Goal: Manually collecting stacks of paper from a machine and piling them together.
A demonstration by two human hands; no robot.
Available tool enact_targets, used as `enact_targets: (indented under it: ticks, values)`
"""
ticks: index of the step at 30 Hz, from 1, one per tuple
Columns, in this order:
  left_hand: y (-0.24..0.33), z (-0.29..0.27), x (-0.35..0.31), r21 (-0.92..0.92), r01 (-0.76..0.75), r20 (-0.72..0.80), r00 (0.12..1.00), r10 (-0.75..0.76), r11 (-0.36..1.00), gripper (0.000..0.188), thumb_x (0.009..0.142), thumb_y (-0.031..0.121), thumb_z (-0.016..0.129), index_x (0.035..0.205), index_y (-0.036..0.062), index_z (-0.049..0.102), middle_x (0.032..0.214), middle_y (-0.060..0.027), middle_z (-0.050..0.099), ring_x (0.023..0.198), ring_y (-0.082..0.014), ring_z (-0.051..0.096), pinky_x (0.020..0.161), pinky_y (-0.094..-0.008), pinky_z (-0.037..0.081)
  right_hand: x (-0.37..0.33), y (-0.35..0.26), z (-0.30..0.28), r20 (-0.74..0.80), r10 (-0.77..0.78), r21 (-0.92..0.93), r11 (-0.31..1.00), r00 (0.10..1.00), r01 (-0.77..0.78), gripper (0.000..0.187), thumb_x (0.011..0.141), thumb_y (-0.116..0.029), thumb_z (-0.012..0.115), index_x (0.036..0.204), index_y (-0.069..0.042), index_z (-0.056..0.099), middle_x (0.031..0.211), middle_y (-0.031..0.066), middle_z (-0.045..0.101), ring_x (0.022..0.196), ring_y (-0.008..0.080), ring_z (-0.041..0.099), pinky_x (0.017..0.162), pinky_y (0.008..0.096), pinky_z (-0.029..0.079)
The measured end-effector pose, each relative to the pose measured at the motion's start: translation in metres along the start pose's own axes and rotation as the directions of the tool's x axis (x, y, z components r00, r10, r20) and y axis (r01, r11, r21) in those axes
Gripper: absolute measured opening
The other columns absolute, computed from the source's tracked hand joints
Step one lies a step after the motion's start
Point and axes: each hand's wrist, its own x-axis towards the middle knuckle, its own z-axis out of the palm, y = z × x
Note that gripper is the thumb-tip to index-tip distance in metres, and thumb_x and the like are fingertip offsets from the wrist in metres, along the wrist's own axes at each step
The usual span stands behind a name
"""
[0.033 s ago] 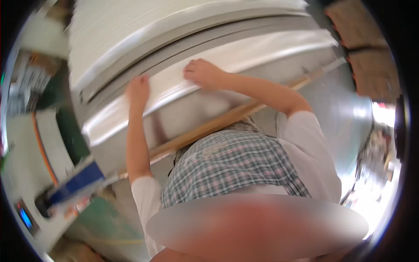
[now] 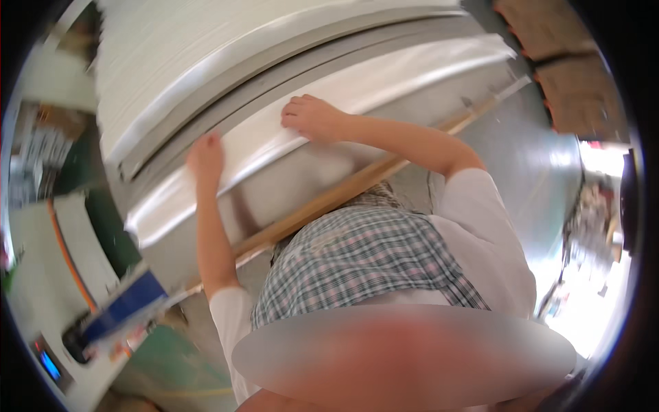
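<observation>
A long white strip of folded sheet material (image 2: 405, 75), with a glossy near edge, lies slantwise across a grey metal bench (image 2: 412, 106). My right hand (image 2: 312, 118) rests on the middle of this strip, its fingers curled down and together at the material. Farther left, my left hand (image 2: 206, 161) is over the strip, slightly blurred, with its fingers drawn in. What those fingers hold, if anything, is hidden. Beyond a dark slot, a broad white layered sheet stack (image 2: 206, 55) with a shiny rounded front edge lies parallel to the strip.
A wooden rail (image 2: 329, 206) runs along the bench's near side, close to my checked apron (image 2: 357, 254). Brown cartons (image 2: 580, 93) stand at the far right. To the left are a blue panel (image 2: 127, 305), a white table (image 2: 41, 254) and a small lit screen (image 2: 49, 364).
The view has turned slightly, so the bench and strip sit a little farther left and tilt more. My left hand appears slightly lower and farther left; my right hand stays on the strip.
</observation>
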Motion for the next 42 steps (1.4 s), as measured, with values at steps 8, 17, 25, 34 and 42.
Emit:
enact_targets:
  ticks: [8, 17, 25, 34, 42]
  values:
    - [-0.058, -0.018, -0.07, 0.021, -0.073, -0.07, 0.995, 0.074, 0.997, 0.022, 0.086, 0.019, 0.043, 0.076, 0.0015, 0.054, 0.071, -0.0198, 0.056, 0.069, -0.0377, 0.053, 0.061, -0.0465, 0.04, -0.148, 0.106, -0.086, -0.087, 0.496, -0.3, 0.814, 0.864, -0.498, 0.024, 0.062, -0.002, 0.057, 0.086, -0.007, 0.053, 0.095, 0.0104, 0.051, 0.094, 0.0287, 0.05, 0.076, 0.0366, 0.046]
    - [-0.171, -0.069, -0.105, 0.622, 0.341, -0.192, 0.939, -0.285, 0.704, 0.027, 0.089, 0.025, 0.04, 0.092, 0.0039, 0.057, 0.101, -0.0148, 0.055, 0.093, -0.0327, 0.052, 0.079, -0.0448, 0.041, -0.217, 0.222, -0.152, -0.162, 0.559, -0.402, 0.715, 0.813, -0.571, 0.026, 0.067, -0.001, 0.055, 0.092, -0.009, 0.053, 0.095, 0.0069, 0.05, 0.094, 0.0237, 0.052, 0.07, 0.0349, 0.049]
    - [-0.021, -0.028, -0.072, 0.426, 0.525, -0.082, 0.833, -0.547, 0.737, 0.055, 0.089, 0.052, 0.025, 0.114, 0.0132, 0.054, 0.13, -0.0083, 0.042, 0.123, -0.033, 0.03, 0.093, -0.0615, 0.023, -0.271, 0.288, -0.182, -0.207, 0.675, -0.569, 0.506, 0.708, -0.648, 0.035, 0.068, -0.003, 0.055, 0.101, -0.012, 0.052, 0.104, 0.0085, 0.053, 0.09, 0.0268, 0.057, 0.071, 0.038, 0.048]
    - [0.018, -0.013, -0.067, 0.383, 0.53, -0.021, 0.824, -0.566, 0.757, 0.056, 0.087, 0.057, 0.023, 0.121, 0.0216, 0.049, 0.135, -0.0091, 0.035, 0.127, -0.0363, 0.022, 0.095, -0.0627, 0.018, -0.401, 0.412, -0.232, -0.7, 0.713, -0.137, -0.083, 0.037, -0.987, 0.022, 0.076, -0.026, 0.057, 0.095, -0.014, 0.059, 0.094, 0.0072, 0.061, 0.087, 0.0251, 0.06, 0.069, 0.0378, 0.048]
    - [0.045, -0.006, -0.067, 0.409, 0.505, 0.016, 0.829, -0.559, 0.76, 0.055, 0.087, 0.057, 0.023, 0.123, 0.0226, 0.047, 0.136, -0.0096, 0.034, 0.129, -0.0368, 0.018, 0.096, -0.0636, 0.015, -0.233, 0.287, -0.22, -0.019, 0.71, -0.071, 0.701, 0.704, -0.71, 0.02, 0.083, -0.021, 0.049, 0.094, -0.008, 0.061, 0.083, 0.0106, 0.064, 0.076, 0.0266, 0.061, 0.071, 0.0335, 0.047]
